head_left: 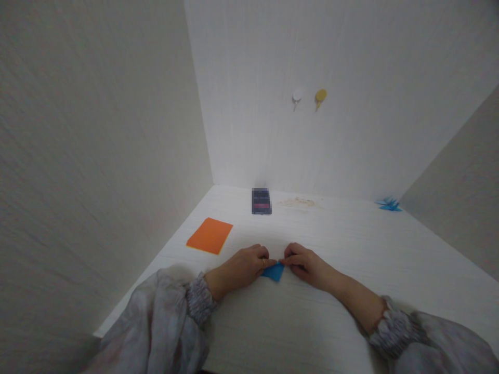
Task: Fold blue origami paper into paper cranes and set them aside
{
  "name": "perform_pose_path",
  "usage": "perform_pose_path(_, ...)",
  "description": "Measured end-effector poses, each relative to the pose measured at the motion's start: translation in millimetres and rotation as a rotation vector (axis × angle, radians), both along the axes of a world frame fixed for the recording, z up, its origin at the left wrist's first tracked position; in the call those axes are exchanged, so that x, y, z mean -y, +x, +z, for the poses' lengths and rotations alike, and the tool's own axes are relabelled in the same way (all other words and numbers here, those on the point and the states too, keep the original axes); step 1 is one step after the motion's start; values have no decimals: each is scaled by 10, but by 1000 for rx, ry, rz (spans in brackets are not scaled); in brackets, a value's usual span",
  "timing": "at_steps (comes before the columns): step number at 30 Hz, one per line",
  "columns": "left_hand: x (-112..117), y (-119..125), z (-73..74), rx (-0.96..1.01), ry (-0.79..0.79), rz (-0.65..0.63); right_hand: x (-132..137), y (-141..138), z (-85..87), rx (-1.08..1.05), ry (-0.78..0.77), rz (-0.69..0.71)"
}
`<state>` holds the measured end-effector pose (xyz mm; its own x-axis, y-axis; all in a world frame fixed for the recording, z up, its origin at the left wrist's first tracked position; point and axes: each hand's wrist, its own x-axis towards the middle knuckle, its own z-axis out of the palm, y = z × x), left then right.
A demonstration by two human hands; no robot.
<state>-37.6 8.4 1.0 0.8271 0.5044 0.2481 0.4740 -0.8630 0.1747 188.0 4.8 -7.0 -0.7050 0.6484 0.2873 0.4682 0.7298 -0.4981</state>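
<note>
A small piece of folded blue paper (274,272) lies on the white table between my hands. My left hand (249,264) grips its left side, the fingers closed and partly covering it; a ring shows on one finger. At the paper's upper right corner, my right hand (303,262) pinches the edge between thumb and fingertips. The paper's far edge is partly hidden by the fingertips of both hands.
Orange square paper (209,236) lies to the left. A dark blurred phone-like object (261,201) is near the back wall, beside a brownish mark (300,202). Blue folded paper pieces (389,204) sit in the far right corner. Two hooks, white (297,96) and yellow (320,96), are on the wall.
</note>
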Motion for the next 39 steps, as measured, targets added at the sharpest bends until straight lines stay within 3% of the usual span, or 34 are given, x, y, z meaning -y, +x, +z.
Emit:
perform_pose_path(7, 4, 2, 2, -9, -3, -3, -14, -7, -13, -155, -122, -73)
perform_pose_path(17, -7, 3, -5, 0, 11, -7, -6, -8, -3, -100, -137, -39)
perform_pose_path(39, 6, -5, -26, 1, 13, 28, 43, 19, 53, 47, 23, 67)
